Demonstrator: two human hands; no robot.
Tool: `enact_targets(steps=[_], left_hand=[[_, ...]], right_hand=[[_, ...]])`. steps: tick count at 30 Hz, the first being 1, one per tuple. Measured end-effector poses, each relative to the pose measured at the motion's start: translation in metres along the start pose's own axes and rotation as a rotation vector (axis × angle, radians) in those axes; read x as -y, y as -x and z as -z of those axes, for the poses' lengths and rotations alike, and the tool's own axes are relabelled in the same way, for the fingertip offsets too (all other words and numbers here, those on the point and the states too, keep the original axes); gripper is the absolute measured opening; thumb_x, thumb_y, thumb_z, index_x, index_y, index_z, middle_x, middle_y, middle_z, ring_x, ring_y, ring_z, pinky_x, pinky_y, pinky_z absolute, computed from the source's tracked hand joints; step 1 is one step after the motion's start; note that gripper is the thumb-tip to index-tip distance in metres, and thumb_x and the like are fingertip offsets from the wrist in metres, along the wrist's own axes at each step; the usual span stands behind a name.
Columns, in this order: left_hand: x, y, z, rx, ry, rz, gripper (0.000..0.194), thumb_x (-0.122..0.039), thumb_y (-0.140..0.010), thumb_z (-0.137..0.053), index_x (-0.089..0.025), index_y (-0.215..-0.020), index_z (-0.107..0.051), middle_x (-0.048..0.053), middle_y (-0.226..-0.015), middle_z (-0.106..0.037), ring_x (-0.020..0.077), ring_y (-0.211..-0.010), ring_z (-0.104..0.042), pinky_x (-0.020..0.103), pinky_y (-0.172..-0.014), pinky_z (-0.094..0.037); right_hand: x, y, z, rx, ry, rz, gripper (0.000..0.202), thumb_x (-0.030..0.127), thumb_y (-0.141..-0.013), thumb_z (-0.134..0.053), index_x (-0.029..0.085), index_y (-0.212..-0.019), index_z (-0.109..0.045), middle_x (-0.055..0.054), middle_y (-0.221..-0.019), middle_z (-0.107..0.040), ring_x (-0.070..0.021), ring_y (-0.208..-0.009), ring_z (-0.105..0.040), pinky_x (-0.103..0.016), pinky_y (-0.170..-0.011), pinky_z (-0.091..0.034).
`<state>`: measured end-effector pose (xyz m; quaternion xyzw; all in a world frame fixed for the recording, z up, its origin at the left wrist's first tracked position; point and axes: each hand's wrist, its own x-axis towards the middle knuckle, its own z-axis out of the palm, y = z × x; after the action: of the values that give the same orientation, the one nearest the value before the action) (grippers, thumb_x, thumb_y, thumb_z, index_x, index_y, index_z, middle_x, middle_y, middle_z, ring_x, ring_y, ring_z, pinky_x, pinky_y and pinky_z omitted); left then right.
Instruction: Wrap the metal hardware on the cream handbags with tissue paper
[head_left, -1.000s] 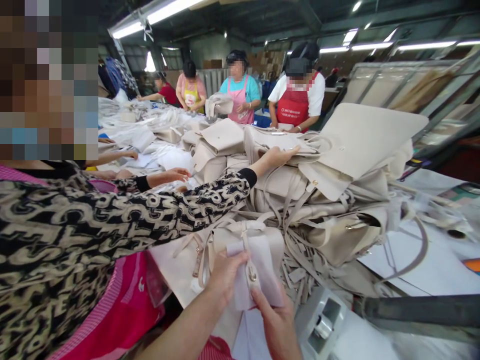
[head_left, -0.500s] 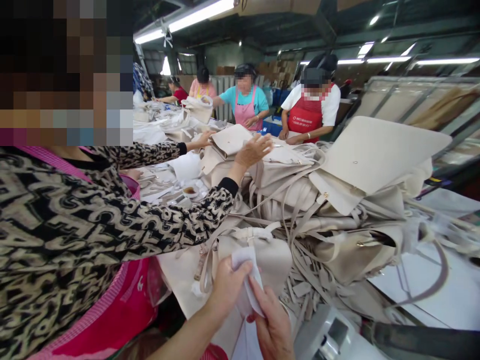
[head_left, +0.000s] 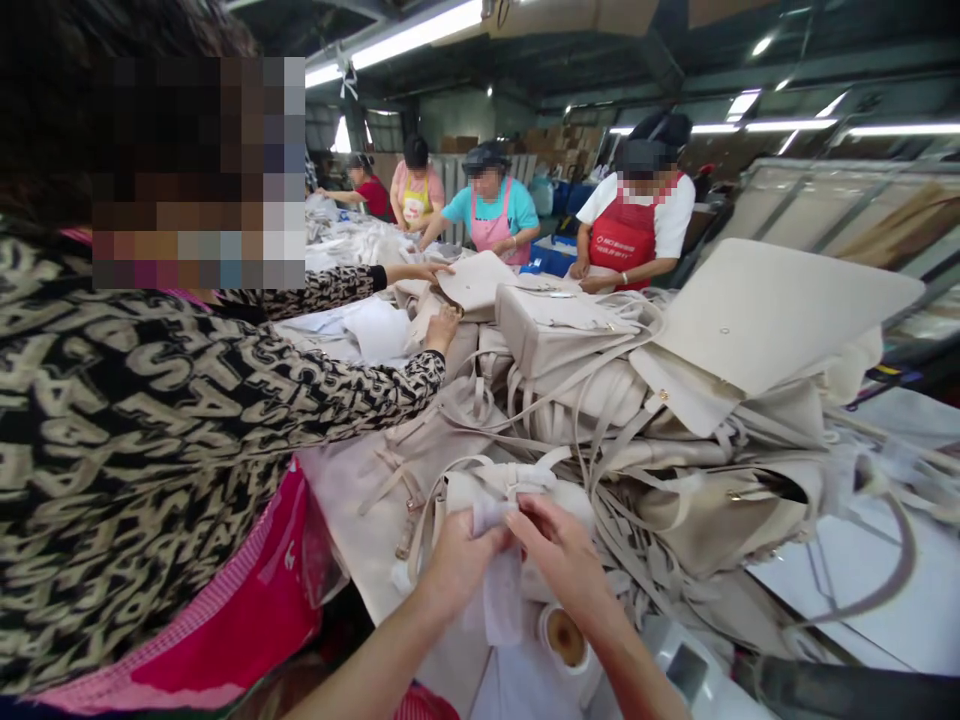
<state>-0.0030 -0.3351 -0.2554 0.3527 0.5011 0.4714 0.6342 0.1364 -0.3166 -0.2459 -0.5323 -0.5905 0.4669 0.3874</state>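
Note:
My left hand is closed on a thin white sheet, paper or cloth, which hangs down below my fingers. My right hand has its fingertips pinched at the sheet's upper part, close to the handle of a beige bag. That bag lies on the table just beyond my hands, partly covered by them. Below my right wrist stands a round white container with something brown inside.
A large pile of beige bags with trailing straps rises ahead. On my left a co-worker's patterned sleeve reaches across to it. Lower right are a grey-white device and white sheets. Several other people work behind the pile.
My hands have moved up with the white sheet to the bag's handle. The round container has come into view. The co-worker's near hand has dropped from the air onto the bags.

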Motion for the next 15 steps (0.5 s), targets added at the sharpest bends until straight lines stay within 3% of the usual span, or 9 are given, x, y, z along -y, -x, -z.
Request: enact_targets(steps=[3,5,11,15], left_hand=[[-0.002,-0.001,0.003,0.023,-0.005,-0.020,0.018,-0.033,-0.070,-0.072,-0.015,-0.068,-0.074,0.002,-0.063,-0.068,0.0154,-0.060,-0.059,0.025,-0.061,-0.044],[-0.003,0.001,0.006,-0.003,0.031,-0.018,0.016,-0.031,-0.069,-0.072,-0.015,-0.072,-0.074,0.002,-0.068,-0.070,0.0152,-0.062,-0.060,0.025,-0.062,-0.046],[0.012,0.018,0.015,0.096,0.171,0.190,0.043,-0.020,-0.056,-0.078,-0.014,-0.097,-0.068,0.006,-0.076,-0.074,0.0201,-0.066,-0.068,0.033,-0.068,-0.054],[0.030,0.028,0.016,-0.035,0.268,0.155,0.045,-0.022,-0.060,-0.077,-0.018,-0.102,-0.062,0.005,-0.083,-0.074,0.0212,-0.072,-0.070,0.035,-0.071,-0.056]], right_hand=[[0.010,-0.023,-0.003,0.134,0.089,-0.056,0.022,0.037,-0.071,-0.065,0.022,-0.056,-0.059,0.002,-0.051,-0.055,-0.0148,-0.052,-0.048,-0.026,-0.050,-0.038],[0.013,-0.029,-0.003,0.176,0.077,-0.120,0.023,0.036,-0.068,-0.064,0.022,-0.053,-0.054,0.005,-0.046,-0.048,-0.0124,-0.046,-0.043,-0.025,-0.046,-0.032],[0.022,-0.031,-0.001,0.126,-0.058,-0.165,0.021,0.038,-0.066,-0.064,0.022,-0.056,-0.055,0.008,-0.046,-0.044,-0.0102,-0.046,-0.037,-0.024,-0.044,-0.027],[0.022,-0.034,0.002,0.134,-0.038,-0.148,0.023,0.037,-0.066,-0.064,0.023,-0.053,-0.053,0.008,-0.041,-0.045,-0.0105,-0.043,-0.038,-0.025,-0.044,-0.029]])
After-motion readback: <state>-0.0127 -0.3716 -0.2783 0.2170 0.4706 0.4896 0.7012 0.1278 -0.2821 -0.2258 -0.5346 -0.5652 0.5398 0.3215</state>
